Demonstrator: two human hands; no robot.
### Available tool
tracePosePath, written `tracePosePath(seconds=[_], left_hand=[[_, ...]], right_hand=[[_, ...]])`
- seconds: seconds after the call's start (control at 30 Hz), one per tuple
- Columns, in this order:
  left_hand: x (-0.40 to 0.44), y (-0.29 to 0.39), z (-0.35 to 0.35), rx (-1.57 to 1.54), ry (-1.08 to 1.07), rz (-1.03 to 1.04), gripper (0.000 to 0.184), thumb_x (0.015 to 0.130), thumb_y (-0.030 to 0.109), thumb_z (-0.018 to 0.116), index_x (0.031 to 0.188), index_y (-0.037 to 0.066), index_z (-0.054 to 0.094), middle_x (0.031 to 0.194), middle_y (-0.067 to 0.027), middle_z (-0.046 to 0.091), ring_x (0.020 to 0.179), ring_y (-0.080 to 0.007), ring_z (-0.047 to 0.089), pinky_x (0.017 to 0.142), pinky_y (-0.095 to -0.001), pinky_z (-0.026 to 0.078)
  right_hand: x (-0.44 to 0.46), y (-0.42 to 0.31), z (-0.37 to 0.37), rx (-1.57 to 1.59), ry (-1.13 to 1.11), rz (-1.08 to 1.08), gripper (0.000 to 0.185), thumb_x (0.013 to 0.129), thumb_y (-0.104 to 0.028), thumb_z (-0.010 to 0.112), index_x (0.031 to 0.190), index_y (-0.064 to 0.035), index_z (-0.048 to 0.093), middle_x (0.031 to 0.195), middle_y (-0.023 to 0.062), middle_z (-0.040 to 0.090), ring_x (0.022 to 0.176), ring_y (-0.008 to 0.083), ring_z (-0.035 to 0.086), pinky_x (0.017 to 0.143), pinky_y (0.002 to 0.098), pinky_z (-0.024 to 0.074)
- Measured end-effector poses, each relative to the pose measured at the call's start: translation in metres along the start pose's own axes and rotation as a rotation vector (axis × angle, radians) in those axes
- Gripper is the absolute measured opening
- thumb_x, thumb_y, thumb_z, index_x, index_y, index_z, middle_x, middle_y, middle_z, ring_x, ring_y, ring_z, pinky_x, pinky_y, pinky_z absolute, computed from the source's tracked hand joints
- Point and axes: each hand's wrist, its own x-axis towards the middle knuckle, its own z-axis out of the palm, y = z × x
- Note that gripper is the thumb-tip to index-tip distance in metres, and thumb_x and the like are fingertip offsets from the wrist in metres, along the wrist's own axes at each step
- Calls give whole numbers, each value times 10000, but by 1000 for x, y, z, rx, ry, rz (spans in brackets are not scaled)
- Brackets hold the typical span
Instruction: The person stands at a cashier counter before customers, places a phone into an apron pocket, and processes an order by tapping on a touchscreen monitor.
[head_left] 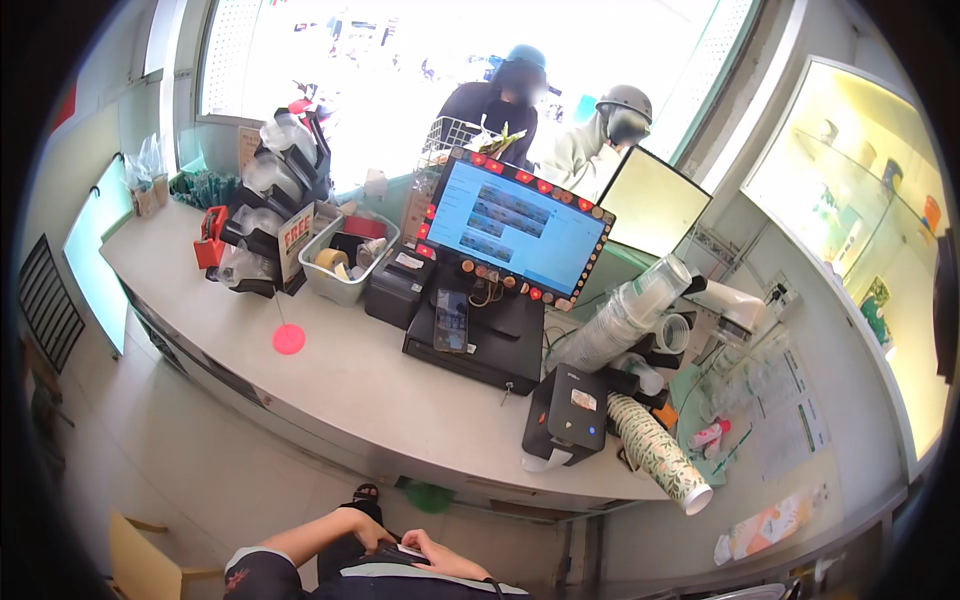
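Left hand (374,533) and right hand (442,558) close together at the lap, on the near side of the counter (350,400); small pale item (411,551) between, slanting sideways, nearer the right, grip unclear.

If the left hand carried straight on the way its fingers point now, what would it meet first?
Probably the small white item between the hands, then the right hand. The left hand points towards both, though their depths are hard to judge from this view.
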Motion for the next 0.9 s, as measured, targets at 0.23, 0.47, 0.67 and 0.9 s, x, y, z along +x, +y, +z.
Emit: tracePosePath(seconds=[0.23,0.47,0.67,0.9], left_hand=[[-26,-30,-28,415,522,61,582,658,188,589,1229,126,491,1126,-113,580,1027,-300,560,811,-407,468],[1,-61,-85,615,527,-41,396,745,184,567,1139,220,548,1104,3,587,993,-245,581,741,-438,479],[-12,-79,-122,886,715,192,237,781,251,525,1011,208,563,932,60,580,913,-143,542,717,-418,406],[-13,-93,-157,964,833,317,123,781,284,500,794,202,591,737,66,572,789,-136,558,682,-401,389]], right_hand=[[35,-48,-43,-77,45,31,431,845,-227,573,1231,-59,484,1185,113,537,1079,206,514,932,299,383],[97,-35,-86,-347,71,136,363,829,-269,580,1107,-35,583,1075,157,594,989,300,565,862,336,435],[134,-23,-113,-318,34,327,329,824,-240,577,1096,-57,592,1055,126,608,951,268,583,827,325,446],[160,15,-117,-293,23,403,347,837,-248,560,1129,-61,567,1058,128,607,949,268,583,822,327,445]])
